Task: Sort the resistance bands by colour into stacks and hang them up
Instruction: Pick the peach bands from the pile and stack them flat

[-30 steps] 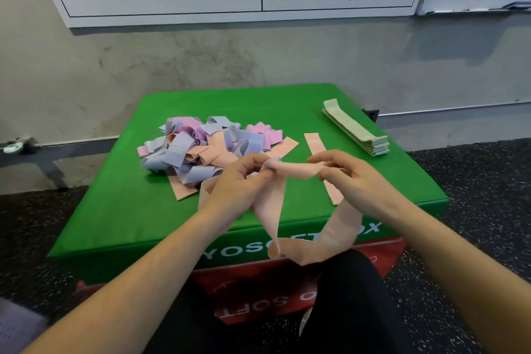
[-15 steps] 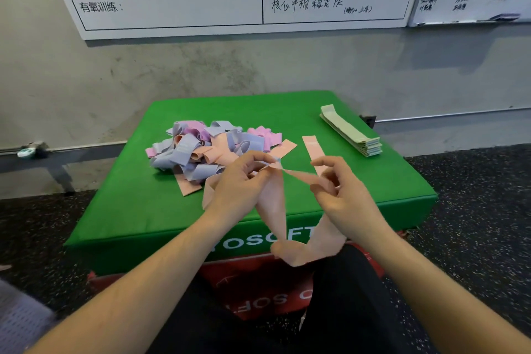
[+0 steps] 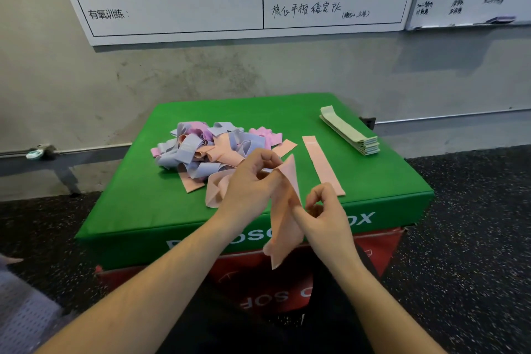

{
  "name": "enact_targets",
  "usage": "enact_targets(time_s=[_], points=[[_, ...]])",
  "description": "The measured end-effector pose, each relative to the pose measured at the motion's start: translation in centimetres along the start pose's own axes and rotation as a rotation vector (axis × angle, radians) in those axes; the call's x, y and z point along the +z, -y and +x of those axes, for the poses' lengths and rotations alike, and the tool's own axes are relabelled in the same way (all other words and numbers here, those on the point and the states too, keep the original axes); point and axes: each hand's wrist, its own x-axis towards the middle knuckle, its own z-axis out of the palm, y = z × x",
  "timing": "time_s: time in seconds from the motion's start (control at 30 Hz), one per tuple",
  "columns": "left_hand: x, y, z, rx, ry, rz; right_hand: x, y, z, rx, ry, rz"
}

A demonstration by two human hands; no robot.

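A peach resistance band (image 3: 283,221) hangs in front of the green box's front edge. My left hand (image 3: 250,187) pinches its upper end, and my right hand (image 3: 326,213) pinches it lower down with curled fingers. On the green soft box (image 3: 138,204) lies a tangled pile of lilac, pink and peach bands (image 3: 209,149). One flat peach band (image 3: 323,164) lies alone to the right of the pile. A neat stack of pale green bands (image 3: 349,131) sits at the box's back right corner.
The green box rests on a red soft box (image 3: 382,250) against a concrete wall (image 3: 86,95). Whiteboards (image 3: 201,8) hang on the wall above. Dark speckled floor (image 3: 474,224) surrounds the boxes. My dark-clothed lap is below the hands.
My right hand slid down along the peach band toward me, and the band now hangs folded narrower between the hands. The camera view tilted upward slightly.
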Motion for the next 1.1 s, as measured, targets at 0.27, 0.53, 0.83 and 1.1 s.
enact_targets(time_s=[0.27, 0.53, 0.83, 1.1], points=[[0.6, -0.9, -0.6, -0.004, 0.073, -0.023, -1.5, 1.6, 0.9, 0.096, -0.022, 0.264], [0.7, -1.1, -0.6, -0.024, 0.113, -0.033, -2.5, 2.5, 2.0, 0.06, 0.052, 0.232], [0.2, -1.2, -0.9, -0.066, 0.094, -0.178, -3.3, 3.9, 2.3, -0.017, 0.104, 0.191], [-0.4, -1.3, -1.2, -0.1, 0.246, -0.403, -3.9, 4.7, 3.0, 0.124, 0.262, 0.218]])
